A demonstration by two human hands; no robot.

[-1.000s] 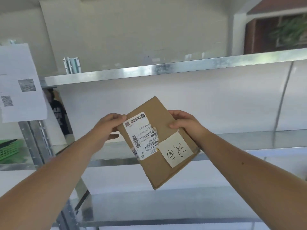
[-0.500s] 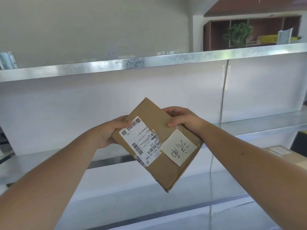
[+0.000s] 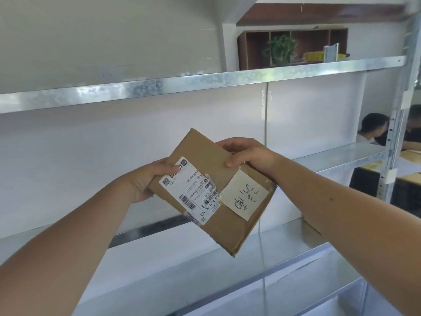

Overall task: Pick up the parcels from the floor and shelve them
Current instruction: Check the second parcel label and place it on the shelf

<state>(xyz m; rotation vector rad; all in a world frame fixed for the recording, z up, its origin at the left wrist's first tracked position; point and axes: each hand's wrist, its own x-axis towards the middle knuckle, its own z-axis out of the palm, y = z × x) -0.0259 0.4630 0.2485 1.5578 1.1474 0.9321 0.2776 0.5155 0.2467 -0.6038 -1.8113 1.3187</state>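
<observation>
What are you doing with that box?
A person is holding a flat brown parcel in the air with both hands: the left hand grips one edge, the right hand the far edge. It carries a printed shipping label and a handwritten note. Metal shelves stand right in front, and the parcel is not on one yet.
</observation>
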